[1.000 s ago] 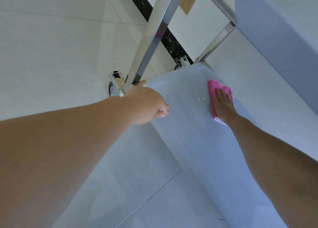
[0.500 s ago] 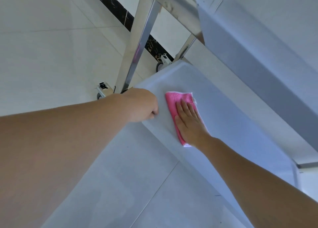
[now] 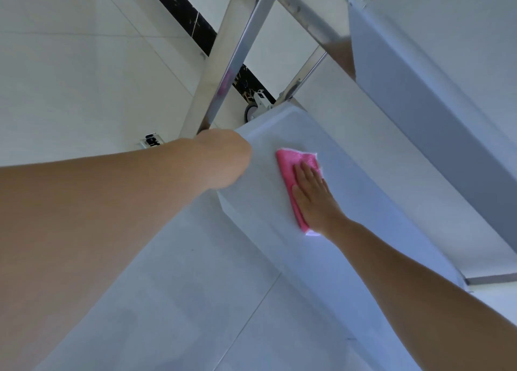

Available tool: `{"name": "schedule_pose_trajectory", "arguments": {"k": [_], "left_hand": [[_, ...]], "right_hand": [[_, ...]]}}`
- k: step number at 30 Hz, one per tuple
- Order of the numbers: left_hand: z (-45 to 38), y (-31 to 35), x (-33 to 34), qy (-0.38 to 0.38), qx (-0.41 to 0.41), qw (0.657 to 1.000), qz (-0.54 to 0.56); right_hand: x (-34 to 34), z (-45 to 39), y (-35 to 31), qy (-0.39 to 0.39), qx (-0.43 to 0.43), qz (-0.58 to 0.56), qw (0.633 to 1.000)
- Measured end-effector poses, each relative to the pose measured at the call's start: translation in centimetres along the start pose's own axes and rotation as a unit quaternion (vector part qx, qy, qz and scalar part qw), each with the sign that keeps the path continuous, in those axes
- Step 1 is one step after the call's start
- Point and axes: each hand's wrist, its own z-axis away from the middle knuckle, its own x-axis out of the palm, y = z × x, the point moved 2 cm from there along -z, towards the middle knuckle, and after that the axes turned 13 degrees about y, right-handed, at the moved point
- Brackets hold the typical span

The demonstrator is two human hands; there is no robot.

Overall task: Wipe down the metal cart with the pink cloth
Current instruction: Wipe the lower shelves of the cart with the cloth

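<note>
Right hand: fingers straight, flat, pressing the folded pink cloth onto the lower shelf of the shiny metal cart. Left hand: at the shelf's corner by the upright post; fingers hidden, grip cannot be told.

Risk (judgement): cloth could bunch or slide out from under the palm if pressure is uneven; cart on castor wheel might roll if the left hand lets go.

Cloth lies under the right palm, protruding past fingertips and thumb side, near the shelf's far corner.

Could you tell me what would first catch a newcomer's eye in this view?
The bright pink cloth stands out, pressed flat by the right hand on the pale lower shelf of the metal cart. The left hand sits at the shelf's corner, below a shiny steel post.
</note>
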Motion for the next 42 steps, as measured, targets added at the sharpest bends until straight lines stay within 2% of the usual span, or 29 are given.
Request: {"name": "schedule_pose_trajectory", "arguments": {"k": [5,7,9,14,20,23,26,29,36,42], "left_hand": [[-3.1,-0.4,2.2,-0.082,-0.030,0.996,0.010],[-3.3,-0.3,2.2,-0.072,-0.068,0.995,0.024],[-3.3,-0.3,2.4,-0.042,-0.067,0.996,0.042],[-2.8,-0.3,2.1,-0.040,-0.058,0.996,0.048],[-1.9,-0.7,3.7,-0.084,-0.027,0.996,0.030],[0.5,-1.1,4.2,-0.050,0.007,0.995,0.083],[4.0,-1.4,3.6,0.049,0.066,0.991,0.104],[7.4,-2.1,3.5,0.139,0.073,0.983,0.097],[12.0,-2.3,2.9,0.122,0.061,0.988,0.069],[13.5,-2.3,1.7,0.122,0.034,0.991,0.043]], "right_hand": [[1.0,-6.7,4.6,-0.035,-0.042,0.171,0.984],[0.8,-9.2,5.5,-0.045,-0.029,0.193,0.980],[0.7,-11.4,6.0,-0.050,-0.015,0.208,0.977],[0.8,-15.3,5.7,-0.052,0.016,0.214,0.975],[1.1,-15.7,3.3,-0.032,-0.084,0.211,0.973],[1.0,-15.4,1.2,-0.028,-0.117,0.210,0.970],[0.9,-14.6,-0.2,-0.027,-0.142,0.217,0.965],[0.9,-13.3,-1.4,-0.014,-0.177,0.214,0.961],[0.6,-9.5,-5.2,-0.026,-0.218,0.247,0.944],[0.2,-6.0,-8.5,0.000,-0.237,0.210,0.949]]}}
